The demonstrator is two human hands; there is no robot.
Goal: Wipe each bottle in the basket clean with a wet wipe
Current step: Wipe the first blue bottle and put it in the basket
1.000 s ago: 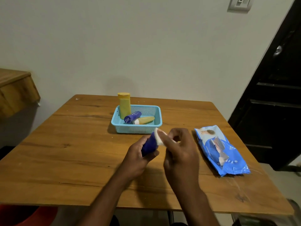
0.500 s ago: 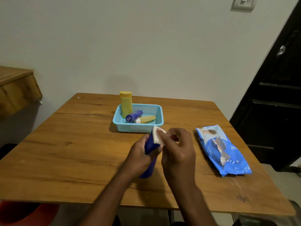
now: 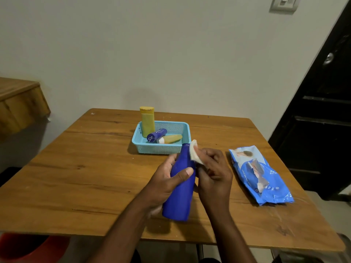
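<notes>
My left hand grips a tall blue bottle around its middle and holds it tilted above the table, neck pointing away from me. My right hand pinches a folded white wet wipe against the bottle's neck. Behind them stands a light blue basket. In it a yellow bottle stands upright at the left, and a small purple bottle and a small yellow tube lie on their sides.
A blue pack of wet wipes lies on the wooden table to the right of my hands. A wooden ledge juts out at the left, a dark door stands at the right, and something red sits below the table's near left corner.
The blue bottle has swung from pointing toward the camera to a more upright tilt, so its whole body now shows. The wipe stays at the neck.
</notes>
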